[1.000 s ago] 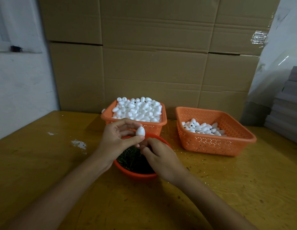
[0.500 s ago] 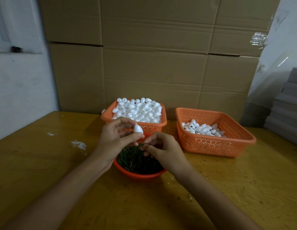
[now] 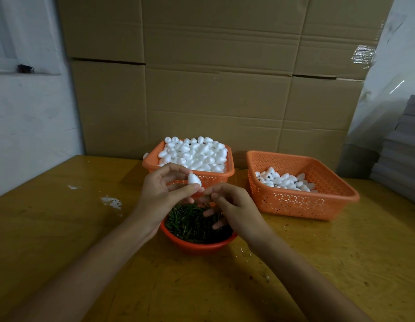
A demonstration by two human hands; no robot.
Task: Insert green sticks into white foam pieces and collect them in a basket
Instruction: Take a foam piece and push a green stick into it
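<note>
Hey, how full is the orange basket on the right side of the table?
Mostly empty. The right basket holds only a shallow layer of foam pieces on its floor; its walls stand bare above them.

No writing, label, brand or number can be read here. The cardboard boxes (image 3: 213, 89) at the back show plain brown faces, and the shiny tape patch (image 3: 363, 54) on them shows only glare. The small dark object (image 3: 26, 69) on the white wall may carry a marking, but it is too blurred to tell.
</note>
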